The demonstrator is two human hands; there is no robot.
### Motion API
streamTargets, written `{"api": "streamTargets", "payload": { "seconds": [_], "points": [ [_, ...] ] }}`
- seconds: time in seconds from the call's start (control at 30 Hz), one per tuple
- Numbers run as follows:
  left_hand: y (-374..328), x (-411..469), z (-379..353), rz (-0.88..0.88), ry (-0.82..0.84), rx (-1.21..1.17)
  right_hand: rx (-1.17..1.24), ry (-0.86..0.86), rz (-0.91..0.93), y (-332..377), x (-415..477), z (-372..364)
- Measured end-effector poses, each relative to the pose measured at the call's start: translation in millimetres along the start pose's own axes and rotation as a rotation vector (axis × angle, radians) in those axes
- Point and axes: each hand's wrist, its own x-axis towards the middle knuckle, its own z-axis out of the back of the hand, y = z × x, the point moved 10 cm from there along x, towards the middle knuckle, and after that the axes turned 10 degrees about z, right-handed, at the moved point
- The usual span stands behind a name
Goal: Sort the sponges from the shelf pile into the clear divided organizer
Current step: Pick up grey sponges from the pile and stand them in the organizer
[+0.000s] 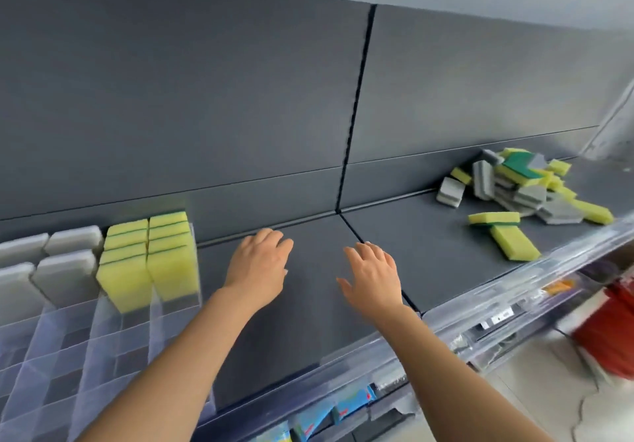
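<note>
Lower tier: blue packs [315,417] behind a clear front rail [480,307]. Both forearms reach over the dark shelf [308,338]. Left hand [259,263] and right hand [372,277] hover mid-shelf, fingers loosely spread, gripping nothing. Clear divided organizer [68,345] sits at the left, with sponges in the back compartments only: yellow-green sponges [151,259] on edge in the two right columns, grey sponges [44,263] in the columns left of them. Sponge pile [521,184] is far right against the back panel, mixed yellow and grey, well apart from both hands. Two yellow strays [504,232] lie crossed just in front of it.
</note>
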Motion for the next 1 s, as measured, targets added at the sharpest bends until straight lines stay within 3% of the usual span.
{"api": "streamTargets", "payload": {
  "seconds": [0.53, 1.0],
  "points": [
    [-268.8, 56.4, -19.5, -0.191, 0.046, -0.093, -0.026, 0.03, -0.217, -247.4, -92.7, 32.6],
    [-397.0, 167.8, -64.3, -0.234, 0.08, -0.194, -0.026, 0.009, -0.414, -393.8, -65.7, 18.0]
  ]
}}
